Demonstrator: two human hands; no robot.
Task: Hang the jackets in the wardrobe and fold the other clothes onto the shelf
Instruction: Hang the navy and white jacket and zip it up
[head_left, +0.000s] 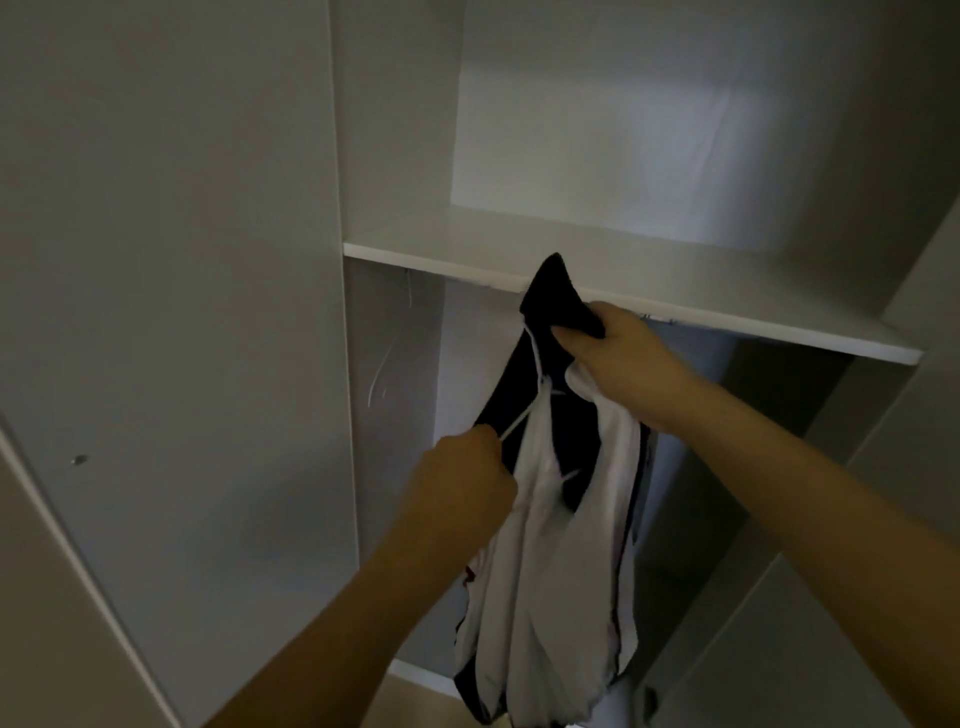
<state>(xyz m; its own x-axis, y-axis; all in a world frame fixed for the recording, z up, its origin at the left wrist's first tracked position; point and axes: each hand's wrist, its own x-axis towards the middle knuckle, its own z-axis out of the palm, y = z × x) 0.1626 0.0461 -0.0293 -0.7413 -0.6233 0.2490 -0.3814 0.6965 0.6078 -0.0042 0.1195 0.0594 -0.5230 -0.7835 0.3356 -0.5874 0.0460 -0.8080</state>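
- Head view, far left: open wardrobe door (156, 312), pale grey, small metal fitting low on its face.
- Left hand (460, 480) clenched around a white drawstring (519, 418), pulled taut.
- Jacket (550, 545), dark with white lining, hangs bunched between both hands, below the shelf front.
- Right hand (615, 353) grips the jacket's dark upper edge, just under the shelf (441, 241).
- Shelf white, runs rightward across the wardrobe.

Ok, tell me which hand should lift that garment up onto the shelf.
Probably the right hand: it grips the top of the dark and white garment right at the shelf edge. The left hand sits lower, holding a white drawstring.
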